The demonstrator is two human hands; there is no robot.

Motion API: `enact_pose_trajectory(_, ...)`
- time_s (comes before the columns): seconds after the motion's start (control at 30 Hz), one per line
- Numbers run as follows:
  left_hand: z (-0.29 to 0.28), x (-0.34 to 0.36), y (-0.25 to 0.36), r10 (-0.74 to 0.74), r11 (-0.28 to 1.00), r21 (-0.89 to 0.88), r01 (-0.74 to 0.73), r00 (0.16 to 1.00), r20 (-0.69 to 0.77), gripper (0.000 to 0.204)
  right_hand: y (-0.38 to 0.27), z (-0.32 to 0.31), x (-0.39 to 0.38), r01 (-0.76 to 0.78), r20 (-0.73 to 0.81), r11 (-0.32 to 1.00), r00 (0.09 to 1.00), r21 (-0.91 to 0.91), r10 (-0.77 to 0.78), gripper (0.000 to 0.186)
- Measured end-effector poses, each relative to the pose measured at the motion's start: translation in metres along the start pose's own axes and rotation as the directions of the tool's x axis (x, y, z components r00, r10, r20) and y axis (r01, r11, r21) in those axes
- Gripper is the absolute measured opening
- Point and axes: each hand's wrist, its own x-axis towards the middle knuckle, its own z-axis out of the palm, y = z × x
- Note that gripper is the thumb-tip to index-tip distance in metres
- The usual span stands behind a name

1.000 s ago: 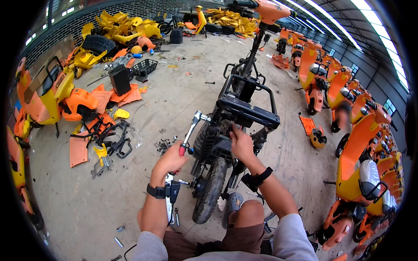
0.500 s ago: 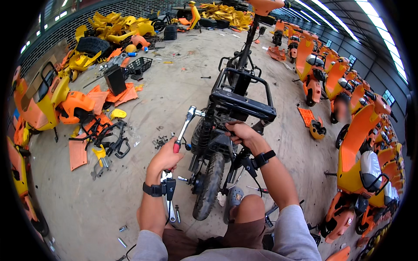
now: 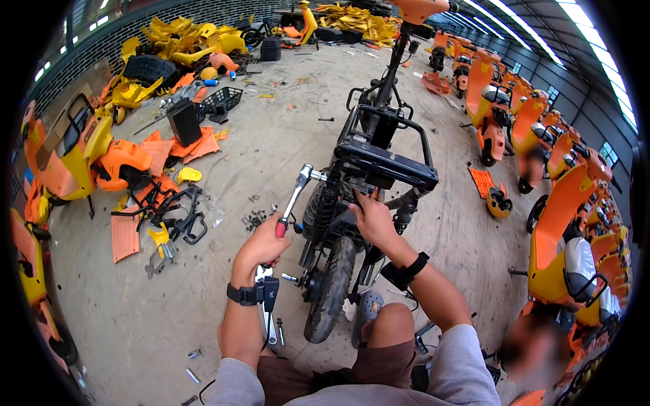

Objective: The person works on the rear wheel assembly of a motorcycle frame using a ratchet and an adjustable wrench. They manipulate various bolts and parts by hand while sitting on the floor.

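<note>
My left hand (image 3: 263, 242) is closed round the red handle of a ratchet wrench (image 3: 293, 196). The ratchet's head and socket meet the left side of a stripped black scooter frame (image 3: 389, 162), beside the shock absorber (image 3: 326, 201). My right hand (image 3: 374, 218) reaches in under the rear rack, index finger stretched out and thumb apart, touching the frame; its other fingers are partly hidden. Below them stands the rear wheel (image 3: 329, 291). A silver wrench (image 3: 271, 328) shows under my left wrist; whether it lies on the floor I cannot tell.
Small bolts (image 3: 255, 220) and a loose socket (image 3: 194, 353) lie on the floor at left. Beyond are black brackets (image 3: 193, 227), orange panels (image 3: 125, 237) and a black crate (image 3: 222, 100). Orange and yellow scooters (image 3: 562, 210) line the right side.
My right hand has turned and moved slightly inward at the frame, with its index finger now extended. The left hand keeps its grip on the ratchet wrench. The whole view has shifted a little.
</note>
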Motion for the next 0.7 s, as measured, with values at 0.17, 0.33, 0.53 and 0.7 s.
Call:
enact_pose_trajectory(0.17,0.002,0.000,0.002,-0.014,1.000,-0.027,0.014,1.000,0.006,0.051,-0.007,-0.005,0.006,0.048,-0.008,0.997,0.999,-0.061,-0.049,0.023)
enact_pose_trajectory(0.33,0.004,-0.004,0.009,0.021,0.999,-0.044,-0.020,1.000,0.004,0.033,0.001,-0.015,0.017,-0.058,0.117,0.988,0.992,0.146,0.041,0.028)
enact_pose_trajectory(0.53,0.000,0.000,0.001,0.026,1.000,-0.017,-0.026,1.000,-0.001,0.031,-0.005,-0.018,-0.003,-0.574,0.438,0.581,0.818,0.577,0.373,0.031)
enact_pose_trajectory(0.7,0.002,0.000,0.002,0.044,0.999,-0.003,-0.044,0.999,0.006,0.026,0.004,-0.003,-0.039,-0.506,0.270,0.617,0.857,0.603,0.438,0.052)
